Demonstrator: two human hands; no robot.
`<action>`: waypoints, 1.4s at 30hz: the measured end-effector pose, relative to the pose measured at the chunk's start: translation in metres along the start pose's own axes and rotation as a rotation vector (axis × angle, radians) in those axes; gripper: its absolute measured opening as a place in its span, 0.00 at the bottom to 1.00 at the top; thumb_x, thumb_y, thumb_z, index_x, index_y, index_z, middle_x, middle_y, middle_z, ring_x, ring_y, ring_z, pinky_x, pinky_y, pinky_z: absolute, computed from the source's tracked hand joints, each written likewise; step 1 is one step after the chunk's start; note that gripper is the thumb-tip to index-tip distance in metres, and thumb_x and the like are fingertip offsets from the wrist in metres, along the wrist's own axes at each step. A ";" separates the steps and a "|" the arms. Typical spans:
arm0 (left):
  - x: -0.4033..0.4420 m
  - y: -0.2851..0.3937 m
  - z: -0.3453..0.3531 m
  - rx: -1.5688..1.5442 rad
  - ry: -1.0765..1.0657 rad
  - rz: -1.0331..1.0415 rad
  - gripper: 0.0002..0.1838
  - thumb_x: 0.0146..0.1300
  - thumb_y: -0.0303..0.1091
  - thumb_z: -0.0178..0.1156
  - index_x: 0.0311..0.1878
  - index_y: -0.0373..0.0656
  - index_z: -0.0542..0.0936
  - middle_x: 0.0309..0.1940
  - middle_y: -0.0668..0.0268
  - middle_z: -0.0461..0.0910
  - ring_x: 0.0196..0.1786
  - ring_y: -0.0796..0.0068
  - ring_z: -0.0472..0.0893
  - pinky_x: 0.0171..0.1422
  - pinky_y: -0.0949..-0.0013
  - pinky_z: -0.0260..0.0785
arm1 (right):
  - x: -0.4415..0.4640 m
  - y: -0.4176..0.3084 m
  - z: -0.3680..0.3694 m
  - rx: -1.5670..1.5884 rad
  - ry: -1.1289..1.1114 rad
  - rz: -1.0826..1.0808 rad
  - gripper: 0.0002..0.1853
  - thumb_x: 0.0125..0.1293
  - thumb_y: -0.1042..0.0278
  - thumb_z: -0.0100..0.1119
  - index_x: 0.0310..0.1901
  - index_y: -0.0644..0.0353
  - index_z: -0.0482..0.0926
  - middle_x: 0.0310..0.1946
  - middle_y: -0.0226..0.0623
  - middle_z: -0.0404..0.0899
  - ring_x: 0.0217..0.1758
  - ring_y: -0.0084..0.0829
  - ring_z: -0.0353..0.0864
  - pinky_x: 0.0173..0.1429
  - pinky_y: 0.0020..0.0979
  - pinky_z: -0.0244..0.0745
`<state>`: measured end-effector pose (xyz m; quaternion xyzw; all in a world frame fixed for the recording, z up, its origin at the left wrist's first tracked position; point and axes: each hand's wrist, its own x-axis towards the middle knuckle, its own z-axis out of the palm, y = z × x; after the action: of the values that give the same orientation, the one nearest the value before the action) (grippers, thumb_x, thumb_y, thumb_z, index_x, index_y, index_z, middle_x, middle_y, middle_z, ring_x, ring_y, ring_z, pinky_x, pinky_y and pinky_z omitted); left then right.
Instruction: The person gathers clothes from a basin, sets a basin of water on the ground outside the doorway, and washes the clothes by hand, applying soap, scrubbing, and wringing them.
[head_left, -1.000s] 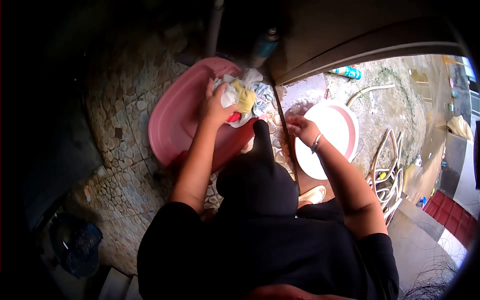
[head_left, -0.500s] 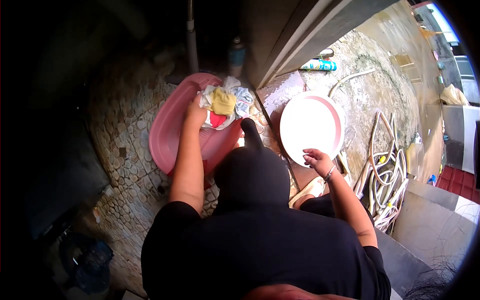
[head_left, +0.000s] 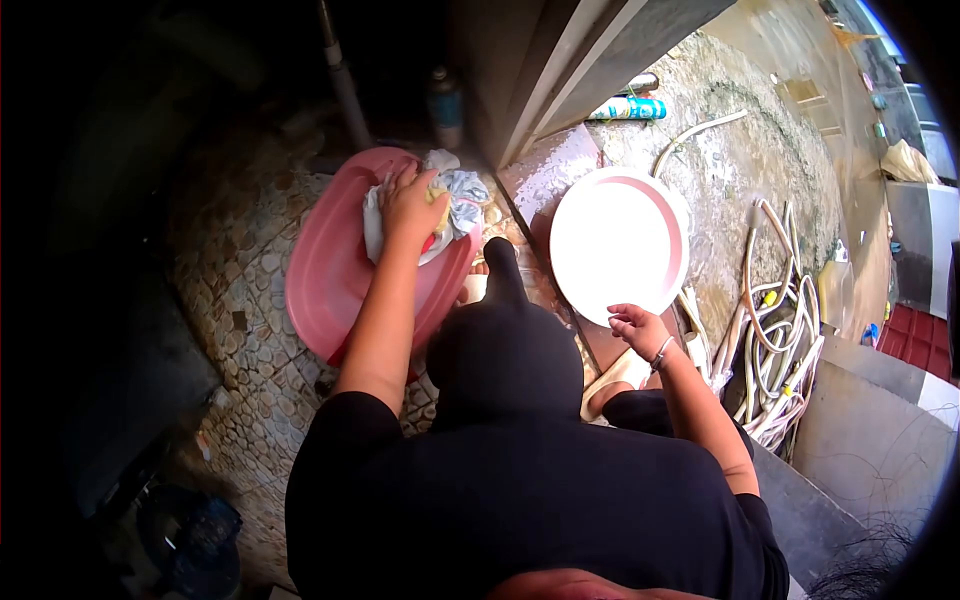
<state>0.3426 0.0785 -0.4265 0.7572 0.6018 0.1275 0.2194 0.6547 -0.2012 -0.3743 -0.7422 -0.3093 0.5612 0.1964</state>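
Observation:
A pink oval basin [head_left: 335, 270] sits on the pebble-patterned floor at the left. Laundry is heaped at its far end: white and pale blue cloths [head_left: 463, 190], a bit of red and a yellow cloth [head_left: 441, 212]. My left hand [head_left: 408, 205] reaches over the heap, its fingers curled onto the yellow cloth and covering most of it. Beside it on the right stands a round, pale basin [head_left: 683, 235], brightly lit inside. Near that basin's lower rim is my right hand [head_left: 637, 326], holding nothing, its fingers loosely bent and apart.
A tangled pale hose [head_left: 775, 340] lies at the right. Against the far wall stands a bottle [head_left: 445, 108] near a grey pipe [head_left: 345, 95]. A blue-and-white tube-shaped package [head_left: 628, 108] lies beyond the round basin. A wall edge [head_left: 560, 90] juts in between.
My left hand has moved from the left edge of the laundry heap onto its top, over the yellow cloth. My right hand has hardly moved. The view has shifted slightly.

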 end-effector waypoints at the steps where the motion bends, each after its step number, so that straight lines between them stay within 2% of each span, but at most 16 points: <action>1: 0.005 0.008 0.004 0.044 -0.030 -0.008 0.28 0.47 0.46 0.63 0.55 0.55 0.73 0.65 0.61 0.57 0.68 0.56 0.54 0.71 0.56 0.41 | 0.003 -0.001 0.000 -0.017 0.004 0.002 0.16 0.59 0.70 0.58 0.49 0.60 0.75 0.34 0.32 0.78 0.35 0.20 0.74 0.42 0.22 0.72; 6: 0.019 0.035 0.015 0.181 -0.165 -0.048 0.31 0.44 0.48 0.66 0.55 0.58 0.73 0.69 0.64 0.48 0.71 0.54 0.44 0.70 0.43 0.33 | 0.011 0.010 0.000 -0.045 -0.016 0.041 0.15 0.59 0.70 0.58 0.49 0.59 0.75 0.34 0.32 0.78 0.36 0.20 0.73 0.43 0.22 0.71; 10: 0.023 0.032 0.039 0.315 -0.202 -0.043 0.28 0.45 0.46 0.66 0.53 0.55 0.75 0.69 0.64 0.49 0.71 0.55 0.43 0.70 0.43 0.33 | 0.006 0.012 -0.001 -0.043 -0.007 0.077 0.15 0.59 0.70 0.58 0.49 0.60 0.75 0.34 0.31 0.78 0.35 0.19 0.73 0.42 0.22 0.71; 13: 0.027 0.004 0.059 0.294 -0.039 0.142 0.22 0.47 0.42 0.65 0.48 0.51 0.76 0.68 0.63 0.53 0.72 0.57 0.43 0.70 0.44 0.33 | 0.003 0.020 -0.002 -0.020 0.009 0.078 0.15 0.59 0.70 0.58 0.49 0.60 0.75 0.32 0.30 0.77 0.34 0.19 0.73 0.41 0.22 0.71; 15: 0.028 -0.008 0.060 0.117 0.162 0.542 0.16 0.51 0.38 0.62 0.44 0.45 0.76 0.59 0.56 0.66 0.67 0.57 0.58 0.67 0.52 0.50 | 0.001 0.023 -0.003 0.012 0.017 0.075 0.16 0.59 0.69 0.58 0.49 0.60 0.75 0.32 0.30 0.77 0.34 0.19 0.73 0.41 0.22 0.71; 16: 0.027 0.005 0.048 0.120 0.165 0.549 0.16 0.51 0.38 0.62 0.44 0.45 0.76 0.59 0.56 0.66 0.67 0.57 0.58 0.67 0.52 0.50 | -0.001 0.023 -0.004 -0.029 0.018 0.088 0.16 0.59 0.68 0.58 0.49 0.60 0.75 0.33 0.31 0.77 0.34 0.20 0.73 0.42 0.22 0.71; 18: 0.021 0.042 0.014 -0.231 -0.400 0.014 0.15 0.53 0.35 0.60 0.42 0.39 0.74 0.45 0.52 0.76 0.52 0.57 0.73 0.55 0.61 0.64 | -0.005 0.020 -0.004 -0.043 0.034 0.050 0.16 0.59 0.68 0.58 0.50 0.59 0.75 0.33 0.32 0.78 0.35 0.20 0.74 0.42 0.22 0.71; 21: 0.011 0.041 0.017 -0.343 -0.272 0.216 0.15 0.54 0.34 0.59 0.42 0.37 0.72 0.35 0.51 0.78 0.40 0.55 0.78 0.45 0.64 0.68 | -0.015 0.007 -0.003 -0.032 0.062 -0.012 0.16 0.60 0.69 0.57 0.50 0.59 0.74 0.34 0.33 0.78 0.35 0.21 0.75 0.43 0.22 0.72; 23: 0.007 0.060 -0.006 -0.309 -0.212 0.277 0.12 0.54 0.32 0.58 0.40 0.37 0.72 0.33 0.55 0.79 0.38 0.61 0.78 0.44 0.66 0.69 | -0.017 0.007 -0.002 0.070 0.064 -0.097 0.15 0.60 0.70 0.56 0.50 0.61 0.74 0.33 0.33 0.78 0.34 0.20 0.75 0.42 0.22 0.72; 26: 0.003 0.100 -0.038 -0.512 -0.451 0.292 0.08 0.55 0.27 0.54 0.38 0.37 0.72 0.27 0.64 0.79 0.32 0.77 0.77 0.39 0.72 0.68 | -0.032 -0.002 -0.007 0.091 0.097 -0.182 0.15 0.60 0.71 0.56 0.49 0.62 0.74 0.32 0.32 0.77 0.32 0.20 0.75 0.40 0.22 0.73; 29: -0.002 0.151 -0.067 -0.473 -0.602 0.362 0.08 0.56 0.28 0.54 0.38 0.37 0.73 0.25 0.66 0.77 0.30 0.78 0.75 0.38 0.73 0.68 | -0.060 -0.022 -0.019 0.167 0.111 -0.209 0.15 0.60 0.70 0.56 0.49 0.62 0.75 0.30 0.30 0.77 0.31 0.18 0.75 0.39 0.21 0.72; 30: -0.001 0.162 -0.064 -0.469 -0.645 0.356 0.11 0.54 0.32 0.55 0.39 0.36 0.76 0.28 0.58 0.80 0.33 0.68 0.78 0.40 0.67 0.68 | -0.069 -0.029 -0.024 0.184 0.118 -0.230 0.15 0.60 0.69 0.56 0.49 0.62 0.74 0.30 0.29 0.77 0.32 0.18 0.75 0.40 0.21 0.72; 34: -0.024 0.230 -0.083 -0.336 -0.636 0.566 0.16 0.53 0.38 0.56 0.39 0.35 0.78 0.31 0.55 0.79 0.33 0.65 0.77 0.41 0.66 0.68 | -0.092 -0.047 -0.048 0.241 0.130 -0.338 0.17 0.61 0.67 0.55 0.51 0.62 0.73 0.32 0.31 0.77 0.34 0.19 0.76 0.42 0.22 0.72; 39: -0.065 0.296 -0.087 -0.287 -0.682 0.573 0.14 0.52 0.39 0.59 0.35 0.36 0.79 0.28 0.56 0.79 0.32 0.68 0.77 0.39 0.67 0.68 | -0.086 -0.049 -0.066 0.333 0.149 -0.446 0.23 0.59 0.67 0.56 0.57 0.58 0.68 0.40 0.36 0.76 0.37 0.22 0.77 0.42 0.23 0.73; 41: -0.083 0.318 -0.092 -0.307 -0.679 0.602 0.11 0.53 0.35 0.63 0.32 0.37 0.78 0.22 0.72 0.75 0.28 0.84 0.70 0.33 0.76 0.65 | -0.072 -0.042 -0.064 0.303 0.227 -0.496 0.26 0.57 0.68 0.57 0.60 0.55 0.66 0.45 0.39 0.75 0.42 0.24 0.76 0.43 0.24 0.73; 42: -0.090 0.326 -0.090 -0.344 -0.647 0.633 0.11 0.52 0.35 0.65 0.31 0.37 0.77 0.21 0.73 0.74 0.27 0.84 0.69 0.32 0.76 0.64 | -0.061 -0.038 -0.062 0.291 0.206 -0.520 0.28 0.58 0.69 0.57 0.61 0.54 0.63 0.48 0.39 0.73 0.44 0.24 0.75 0.44 0.25 0.73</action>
<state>0.5581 -0.0507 -0.1834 0.8567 0.2129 0.0438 0.4678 0.6941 -0.2120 -0.2884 -0.6553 -0.3836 0.4525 0.4676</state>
